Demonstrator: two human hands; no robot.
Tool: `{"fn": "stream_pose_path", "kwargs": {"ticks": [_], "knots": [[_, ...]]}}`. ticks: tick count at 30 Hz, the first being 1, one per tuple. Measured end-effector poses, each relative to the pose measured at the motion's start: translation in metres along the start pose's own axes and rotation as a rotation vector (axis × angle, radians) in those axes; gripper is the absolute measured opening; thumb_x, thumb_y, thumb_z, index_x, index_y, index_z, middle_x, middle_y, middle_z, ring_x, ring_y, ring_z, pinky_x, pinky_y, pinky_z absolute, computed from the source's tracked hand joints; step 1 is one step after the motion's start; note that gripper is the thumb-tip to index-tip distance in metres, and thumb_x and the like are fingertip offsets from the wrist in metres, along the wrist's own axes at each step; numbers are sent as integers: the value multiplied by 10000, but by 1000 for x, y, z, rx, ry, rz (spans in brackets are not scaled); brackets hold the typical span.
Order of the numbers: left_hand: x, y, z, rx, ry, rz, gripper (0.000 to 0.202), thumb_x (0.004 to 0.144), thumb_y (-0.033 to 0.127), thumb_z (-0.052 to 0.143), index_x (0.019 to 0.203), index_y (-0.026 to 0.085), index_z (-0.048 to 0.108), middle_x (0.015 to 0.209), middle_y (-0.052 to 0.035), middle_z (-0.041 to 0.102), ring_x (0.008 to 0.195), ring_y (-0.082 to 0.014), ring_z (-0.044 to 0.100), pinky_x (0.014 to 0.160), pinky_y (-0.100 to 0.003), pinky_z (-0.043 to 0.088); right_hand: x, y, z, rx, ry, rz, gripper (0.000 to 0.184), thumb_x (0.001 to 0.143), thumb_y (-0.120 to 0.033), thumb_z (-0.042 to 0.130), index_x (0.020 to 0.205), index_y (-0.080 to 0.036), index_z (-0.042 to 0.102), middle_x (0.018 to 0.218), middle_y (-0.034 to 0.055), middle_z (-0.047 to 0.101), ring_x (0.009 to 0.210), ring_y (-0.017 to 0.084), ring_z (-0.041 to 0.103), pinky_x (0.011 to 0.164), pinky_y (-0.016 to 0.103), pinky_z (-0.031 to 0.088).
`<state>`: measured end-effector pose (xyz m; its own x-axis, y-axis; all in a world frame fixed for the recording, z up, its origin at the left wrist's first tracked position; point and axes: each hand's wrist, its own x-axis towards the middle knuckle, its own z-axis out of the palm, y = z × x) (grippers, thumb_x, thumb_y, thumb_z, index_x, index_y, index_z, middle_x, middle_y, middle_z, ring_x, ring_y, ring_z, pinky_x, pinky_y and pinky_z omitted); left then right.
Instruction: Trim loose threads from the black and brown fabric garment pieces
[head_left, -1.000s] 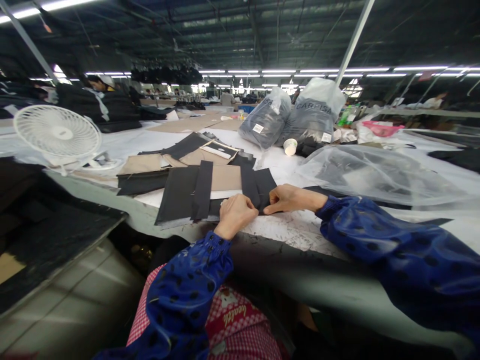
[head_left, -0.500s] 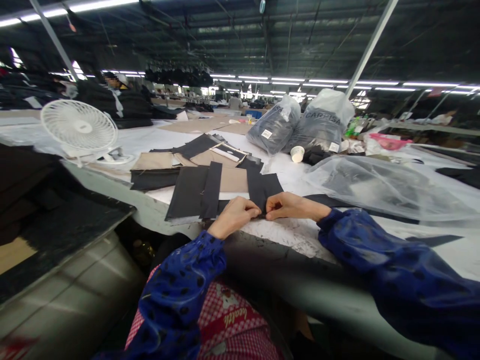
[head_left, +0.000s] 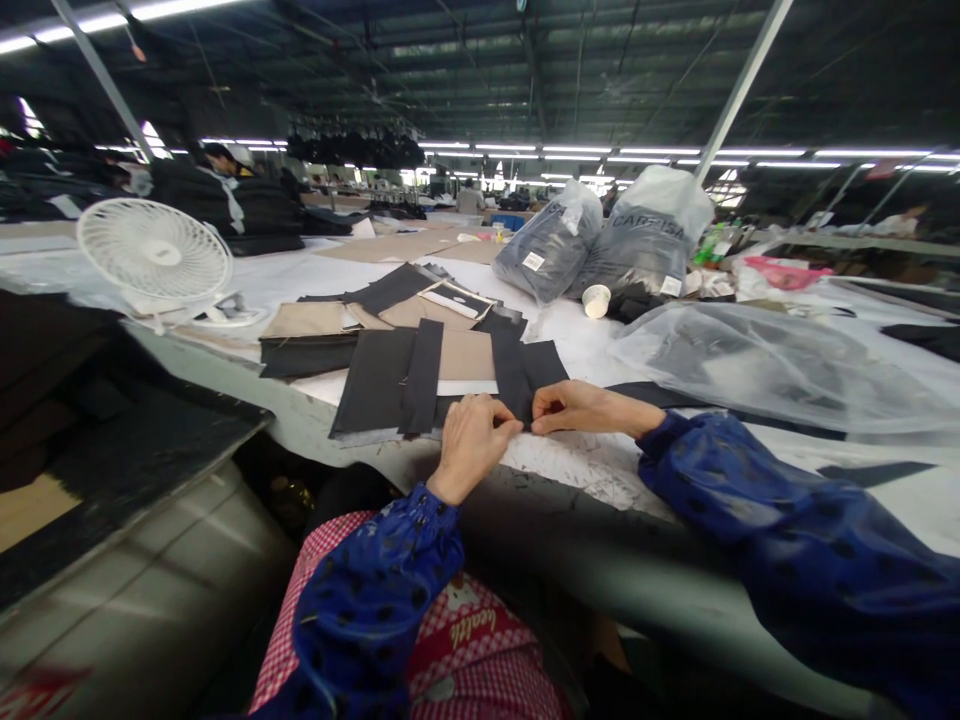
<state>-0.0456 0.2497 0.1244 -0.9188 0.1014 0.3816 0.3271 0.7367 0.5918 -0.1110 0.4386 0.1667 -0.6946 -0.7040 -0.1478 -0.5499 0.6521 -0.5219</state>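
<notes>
A dark fabric panel (head_left: 375,385) with black strips and a beige patch (head_left: 466,357) lies along the table's near edge. Above a white band at its middle, the beige patch sits between two black strips. My left hand (head_left: 474,438) is closed in a pinch at the panel's near edge. Close beside it on the right, my right hand (head_left: 577,408) pinches the same edge, fingertips almost meeting the left ones. Whether anything small is between the fingertips is too fine to see. Behind the panel lie stacked black and beige fabric pieces (head_left: 307,322).
A white fan (head_left: 156,252) stands on the left of the white table. Bagged dark goods (head_left: 637,235), a small white cup (head_left: 596,301) and a clear plastic bag (head_left: 750,360) are at the right. Dark fabric covers a cart (head_left: 172,430) at lower left.
My left wrist and forearm have swung slightly right, with the fingertips still at the panel's edge. My right hand is nearly unchanged.
</notes>
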Motion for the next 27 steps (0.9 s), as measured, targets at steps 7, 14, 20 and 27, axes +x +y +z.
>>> {"fn": "stream_pose_path", "kwargs": {"ticks": [7, 14, 20, 27], "knots": [[14, 11, -3, 127, -111, -200, 161, 749, 223, 584, 781, 192, 738, 890, -91, 741, 925, -245, 648, 833, -321, 441, 3, -7, 2, -67, 57, 66, 363, 747, -517, 610, 752, -154, 626, 637, -8, 557, 581, 113, 447, 516, 237, 300], [19, 8, -3, 144, -152, -173, 172, 743, 230, 576, 763, 204, 745, 859, -107, 739, 913, -271, 660, 828, -346, 457, 9, -25, 2, -312, 109, 179, 312, 756, -472, 661, 688, -178, 583, 632, 8, 555, 614, 137, 484, 539, 256, 288], [28, 15, -1, 76, -157, -160, 157, 713, 263, 618, 729, 156, 732, 838, -144, 726, 880, -299, 657, 762, -357, 469, 10, -24, -2, -268, 110, -60, 158, 715, -228, 648, 850, -189, 576, 749, -2, 591, 678, 142, 520, 595, 244, 341], [21, -3, -16, -81, -166, -32, 205, 772, 183, 609, 958, 176, 696, 861, -28, 722, 848, -175, 638, 763, -257, 461, 8, -8, -7, -19, 11, -86, 196, 781, -331, 577, 834, -145, 609, 709, 3, 581, 634, 130, 493, 585, 251, 360]]}}
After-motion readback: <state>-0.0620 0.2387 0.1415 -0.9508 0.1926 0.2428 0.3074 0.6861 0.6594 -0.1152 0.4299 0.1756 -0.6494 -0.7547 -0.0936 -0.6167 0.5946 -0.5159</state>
